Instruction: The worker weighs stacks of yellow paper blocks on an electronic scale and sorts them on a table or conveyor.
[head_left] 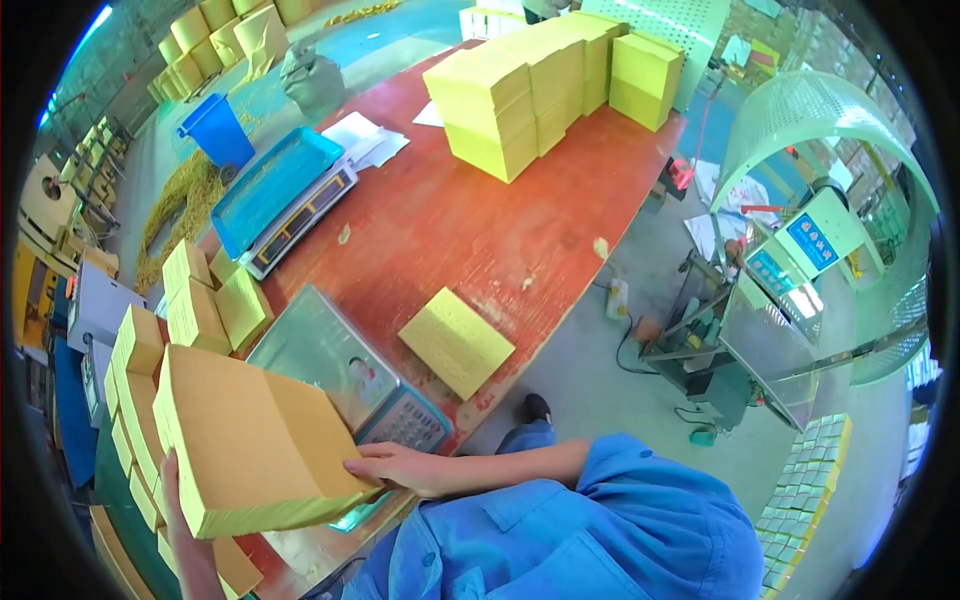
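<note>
Between my two hands is a thick stack of yellow paper sheets (265,430), tilted above the near left part of the table. My left hand (174,495) grips its left side, mostly hidden behind the stack. On the right edge, my right hand (400,468) pinches the near corner, fingers closed on it. Beneath and beyond the stack lies a flat-topped weighing scale (315,335) with a keypad (410,422) facing me. To the right of that scale a smaller yellow paper stack (457,343) rests flat on the red table (400,220).
Tall yellow paper stacks (500,105) stand at the table's far end. A second scale with a blue tray (280,190) and loose white sheets (365,140) sit along the far left edge. More yellow blocks (195,305) line the left. A machine with a perforated guard (800,110) stands right.
</note>
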